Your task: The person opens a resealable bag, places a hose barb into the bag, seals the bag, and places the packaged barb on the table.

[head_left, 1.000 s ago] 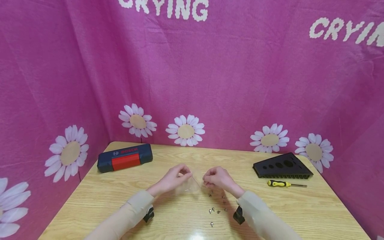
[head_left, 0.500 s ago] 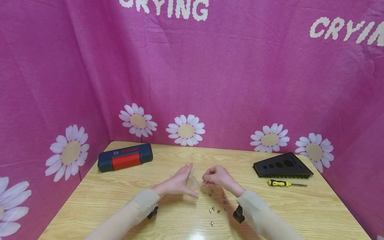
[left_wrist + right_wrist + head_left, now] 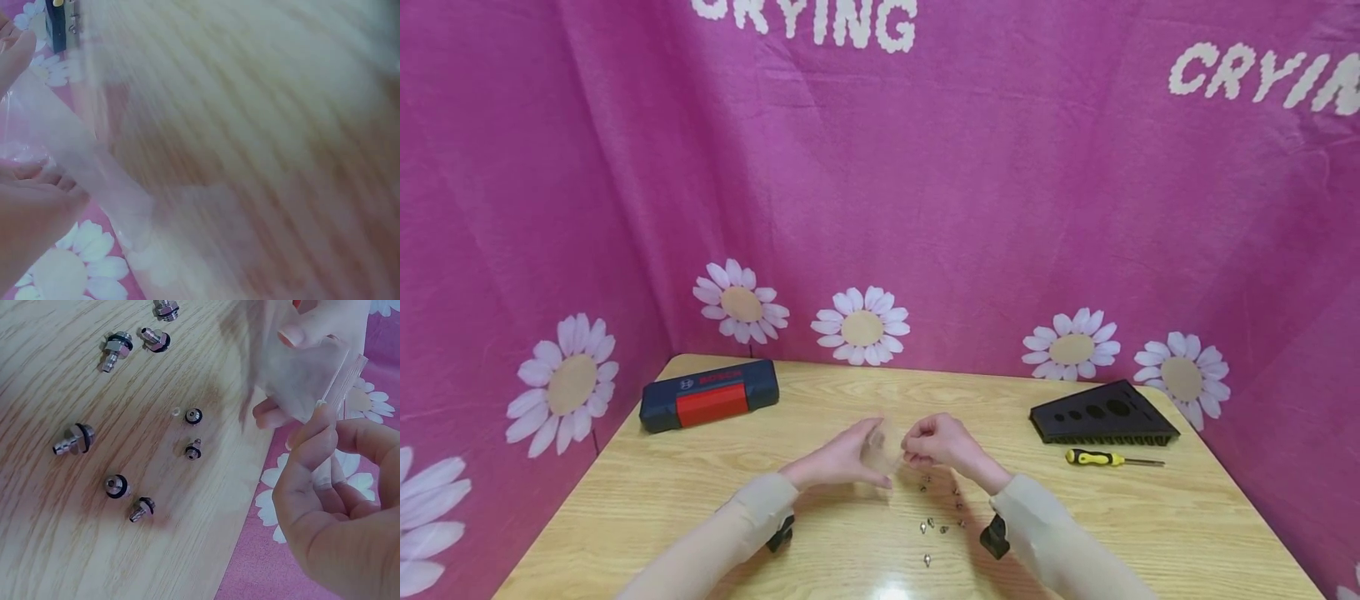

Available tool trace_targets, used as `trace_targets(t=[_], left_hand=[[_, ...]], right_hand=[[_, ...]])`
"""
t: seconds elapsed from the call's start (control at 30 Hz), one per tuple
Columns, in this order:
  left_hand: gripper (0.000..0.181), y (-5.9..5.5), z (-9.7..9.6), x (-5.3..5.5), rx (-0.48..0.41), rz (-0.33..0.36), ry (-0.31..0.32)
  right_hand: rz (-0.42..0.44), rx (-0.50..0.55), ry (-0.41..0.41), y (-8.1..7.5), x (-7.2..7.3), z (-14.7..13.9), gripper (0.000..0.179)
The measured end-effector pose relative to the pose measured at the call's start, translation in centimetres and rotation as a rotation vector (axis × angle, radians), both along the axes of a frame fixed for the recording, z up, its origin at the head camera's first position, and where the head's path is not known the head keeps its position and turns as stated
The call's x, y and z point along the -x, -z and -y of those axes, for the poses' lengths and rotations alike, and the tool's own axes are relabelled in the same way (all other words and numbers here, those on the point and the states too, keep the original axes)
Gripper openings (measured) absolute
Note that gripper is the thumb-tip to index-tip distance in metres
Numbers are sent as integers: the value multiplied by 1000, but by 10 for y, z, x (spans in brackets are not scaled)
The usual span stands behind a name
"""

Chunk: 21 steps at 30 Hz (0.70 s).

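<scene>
A clear plastic zip bag (image 3: 300, 369) hangs between the two hands over the table. My right hand (image 3: 943, 442) pinches the bag's zip edge between thumb and fingertips, its other fingers bent, as the right wrist view shows. On the bag's other side, my left hand (image 3: 846, 457) has thumb and fingers spread apart around the film. In the right wrist view its thumb is in front of the bag and its fingertips show beyond it. Several small metal barbed hose fittings (image 3: 79, 439) with black rings lie loose on the wood below my right hand.
A blue and red Bosch case (image 3: 710, 396) lies at the table's back left. At the right are a black tray-like holder (image 3: 1105, 417) with round holes and a yellow and black screwdriver (image 3: 1096, 457). A pink curtain (image 3: 955, 208) with daisies stands behind the table (image 3: 662, 492).
My left hand, which had its fingertips pinched together by the bag, has opened wide and moved slightly right around it. My right hand keeps its pinch nearly in place.
</scene>
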State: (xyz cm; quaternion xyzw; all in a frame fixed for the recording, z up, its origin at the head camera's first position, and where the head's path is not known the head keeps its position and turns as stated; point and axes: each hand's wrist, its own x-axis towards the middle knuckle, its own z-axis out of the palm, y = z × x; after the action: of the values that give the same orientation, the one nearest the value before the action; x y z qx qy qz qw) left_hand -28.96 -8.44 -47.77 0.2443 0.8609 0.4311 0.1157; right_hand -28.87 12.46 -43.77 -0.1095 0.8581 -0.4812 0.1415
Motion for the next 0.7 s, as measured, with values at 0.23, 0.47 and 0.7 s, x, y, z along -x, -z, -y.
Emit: trace_targets(t=[0.23,0.47,0.7], left_hand=[[88,4,6,5,-74,61,19],[92,5,5,4,-48,50,15],[63,7,7,4,-34,53,0]], right_hand=[[3,10,-3,-1,-1,0,15],[11,27,-23,-1,0,0,17],[26,32,-23,2,0,-1,15]])
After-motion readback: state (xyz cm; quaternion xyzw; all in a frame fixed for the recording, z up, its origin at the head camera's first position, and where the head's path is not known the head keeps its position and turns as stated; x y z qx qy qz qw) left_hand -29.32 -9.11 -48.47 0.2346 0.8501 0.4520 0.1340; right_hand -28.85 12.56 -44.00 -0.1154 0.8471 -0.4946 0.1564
